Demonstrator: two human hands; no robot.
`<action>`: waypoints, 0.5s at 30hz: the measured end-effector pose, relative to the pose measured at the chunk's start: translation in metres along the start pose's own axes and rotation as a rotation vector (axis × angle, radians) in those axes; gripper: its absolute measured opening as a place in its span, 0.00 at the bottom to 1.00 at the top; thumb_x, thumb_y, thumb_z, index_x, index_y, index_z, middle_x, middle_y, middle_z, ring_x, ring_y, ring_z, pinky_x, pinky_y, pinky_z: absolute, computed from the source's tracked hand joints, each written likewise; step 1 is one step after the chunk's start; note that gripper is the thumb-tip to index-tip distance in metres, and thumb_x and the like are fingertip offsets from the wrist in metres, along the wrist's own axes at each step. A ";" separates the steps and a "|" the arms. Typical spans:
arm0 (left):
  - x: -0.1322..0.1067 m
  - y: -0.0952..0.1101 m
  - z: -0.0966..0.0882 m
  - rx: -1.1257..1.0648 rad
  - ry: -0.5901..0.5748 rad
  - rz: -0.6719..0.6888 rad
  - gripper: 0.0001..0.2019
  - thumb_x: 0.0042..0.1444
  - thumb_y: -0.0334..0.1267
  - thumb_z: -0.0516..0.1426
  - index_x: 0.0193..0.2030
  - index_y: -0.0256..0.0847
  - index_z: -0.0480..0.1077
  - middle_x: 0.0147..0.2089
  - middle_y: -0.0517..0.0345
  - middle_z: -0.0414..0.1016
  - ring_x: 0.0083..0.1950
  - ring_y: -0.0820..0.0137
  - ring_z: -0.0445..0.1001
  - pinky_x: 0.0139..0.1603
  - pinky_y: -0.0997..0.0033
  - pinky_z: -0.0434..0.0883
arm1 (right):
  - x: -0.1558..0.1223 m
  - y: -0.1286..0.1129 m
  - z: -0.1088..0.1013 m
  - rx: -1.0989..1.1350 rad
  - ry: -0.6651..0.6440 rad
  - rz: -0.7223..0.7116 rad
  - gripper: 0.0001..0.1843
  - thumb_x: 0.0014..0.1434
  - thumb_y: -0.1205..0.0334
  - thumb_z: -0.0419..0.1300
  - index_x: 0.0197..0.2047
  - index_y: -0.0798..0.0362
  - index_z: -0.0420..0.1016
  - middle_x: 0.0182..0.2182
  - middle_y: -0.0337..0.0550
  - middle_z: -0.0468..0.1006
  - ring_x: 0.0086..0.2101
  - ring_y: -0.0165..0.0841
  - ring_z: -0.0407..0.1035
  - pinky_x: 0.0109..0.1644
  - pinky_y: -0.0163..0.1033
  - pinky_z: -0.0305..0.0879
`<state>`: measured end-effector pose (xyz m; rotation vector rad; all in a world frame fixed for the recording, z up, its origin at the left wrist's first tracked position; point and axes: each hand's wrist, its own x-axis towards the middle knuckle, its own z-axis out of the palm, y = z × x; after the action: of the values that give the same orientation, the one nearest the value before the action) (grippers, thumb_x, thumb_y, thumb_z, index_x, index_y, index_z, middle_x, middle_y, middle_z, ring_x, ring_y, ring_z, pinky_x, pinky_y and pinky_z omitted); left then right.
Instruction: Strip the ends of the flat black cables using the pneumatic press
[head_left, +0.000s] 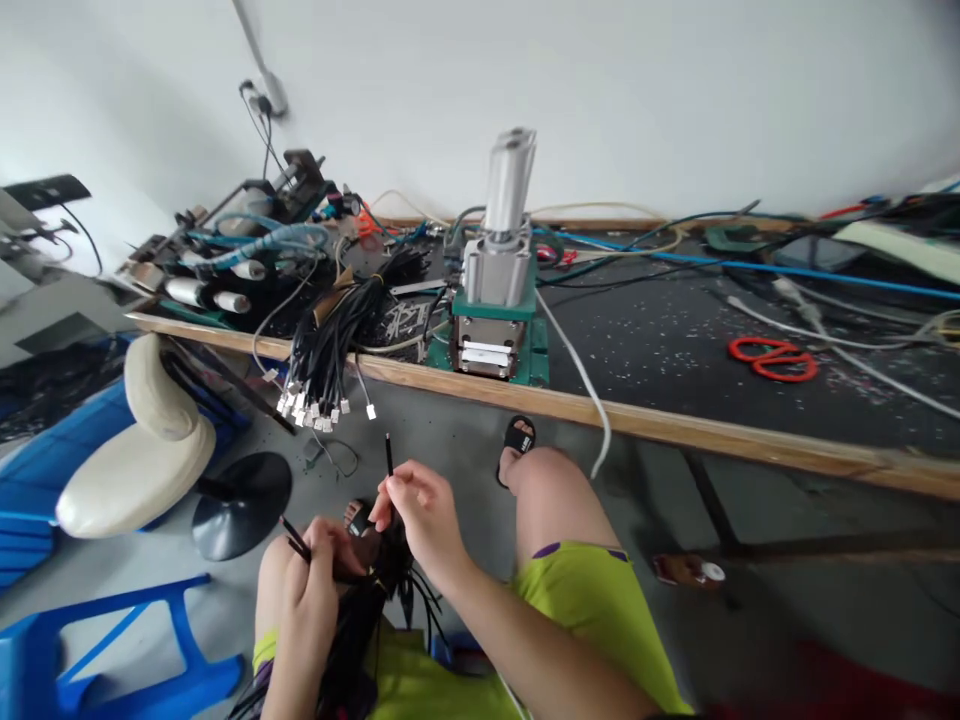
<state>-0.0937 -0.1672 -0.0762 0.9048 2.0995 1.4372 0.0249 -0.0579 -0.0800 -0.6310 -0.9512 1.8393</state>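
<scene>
My left hand [321,570] is closed around black cables, whose ends [294,538] stick out past the fingers at the left. Pinched between thumb and finger of my right hand [420,505] is one black cable [389,455], its tip pointing up. A bundle of black cables [352,650] lies across my lap, under and between both hands. Beyond them, another bunch of black cables [337,330] with white connectors [311,408] hangs over the workbench edge. A small press [495,270] with a silver cylinder on a green base stands at the bench's front.
Red-handled scissors [772,358] lie on the black bench top [645,330], which has a wooden edge [675,425]. A pale loose tube [577,370] droops over that edge. At the left are a cream chair [139,475], a blue stool [127,640] and equipment with blue hoses [255,240].
</scene>
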 end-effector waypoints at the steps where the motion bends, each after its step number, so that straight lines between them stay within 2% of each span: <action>1: -0.001 0.007 0.007 -0.038 0.000 -0.007 0.37 0.71 0.79 0.54 0.28 0.47 0.73 0.25 0.53 0.76 0.29 0.61 0.74 0.34 0.63 0.74 | 0.003 0.000 -0.003 0.005 0.019 -0.010 0.19 0.63 0.44 0.72 0.31 0.48 0.78 0.20 0.39 0.83 0.18 0.31 0.71 0.27 0.37 0.70; 4: -0.001 0.042 0.030 -0.217 0.045 -0.037 0.34 0.79 0.72 0.49 0.31 0.48 0.67 0.27 0.59 0.72 0.31 0.64 0.76 0.39 0.64 0.79 | 0.012 -0.007 -0.008 0.029 0.082 -0.046 0.21 0.65 0.43 0.73 0.30 0.47 0.75 0.20 0.39 0.83 0.17 0.31 0.70 0.26 0.36 0.70; 5: 0.000 0.057 0.037 -0.403 0.098 -0.088 0.30 0.80 0.67 0.54 0.31 0.48 0.64 0.26 0.62 0.69 0.30 0.65 0.74 0.37 0.66 0.78 | 0.015 -0.011 -0.009 0.038 0.100 -0.058 0.22 0.66 0.42 0.73 0.30 0.47 0.75 0.19 0.38 0.83 0.17 0.31 0.70 0.25 0.36 0.69; 6: 0.002 0.073 0.044 -0.548 0.143 -0.122 0.29 0.79 0.62 0.58 0.30 0.47 0.62 0.23 0.66 0.60 0.24 0.69 0.66 0.28 0.71 0.71 | 0.018 -0.017 -0.008 0.047 0.119 -0.077 0.23 0.66 0.42 0.73 0.29 0.47 0.74 0.19 0.38 0.83 0.17 0.31 0.71 0.24 0.36 0.68; 7: 0.005 0.089 0.051 -0.645 0.132 -0.144 0.28 0.78 0.58 0.61 0.29 0.46 0.62 0.23 0.68 0.55 0.21 0.73 0.56 0.23 0.74 0.62 | 0.021 -0.024 -0.008 0.055 0.141 -0.106 0.24 0.67 0.42 0.72 0.28 0.47 0.74 0.19 0.37 0.82 0.17 0.31 0.71 0.23 0.35 0.67; 8: 0.008 0.104 0.057 -0.700 0.145 -0.146 0.28 0.77 0.55 0.63 0.28 0.45 0.62 0.23 0.69 0.51 0.21 0.75 0.51 0.21 0.75 0.58 | 0.025 -0.031 -0.007 0.060 0.167 -0.144 0.25 0.68 0.42 0.72 0.27 0.46 0.73 0.18 0.37 0.82 0.16 0.31 0.70 0.23 0.35 0.66; 10: 0.015 0.129 0.069 -0.759 0.077 -0.148 0.25 0.77 0.50 0.63 0.28 0.45 0.64 0.23 0.68 0.50 0.22 0.75 0.48 0.20 0.75 0.55 | 0.032 -0.048 -0.004 0.064 0.223 -0.245 0.26 0.69 0.47 0.73 0.24 0.47 0.71 0.15 0.36 0.79 0.14 0.30 0.68 0.21 0.34 0.62; 12: 0.023 0.143 0.081 -0.790 0.028 -0.128 0.21 0.74 0.43 0.63 0.28 0.45 0.66 0.23 0.68 0.51 0.22 0.75 0.48 0.20 0.76 0.55 | 0.040 -0.063 -0.003 0.062 0.268 -0.289 0.25 0.68 0.53 0.72 0.22 0.46 0.70 0.13 0.34 0.75 0.12 0.28 0.64 0.18 0.33 0.58; 15: 0.032 0.150 0.099 -0.827 0.016 -0.088 0.16 0.67 0.37 0.64 0.28 0.45 0.65 0.25 0.68 0.53 0.21 0.76 0.49 0.20 0.77 0.55 | 0.050 -0.078 -0.005 0.070 0.361 -0.331 0.24 0.66 0.57 0.69 0.20 0.46 0.70 0.10 0.31 0.69 0.10 0.27 0.59 0.18 0.33 0.55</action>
<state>-0.0092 -0.0432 0.0276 0.4531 1.2988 2.0047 0.0464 0.0091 -0.0198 -0.6889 -0.6995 1.4008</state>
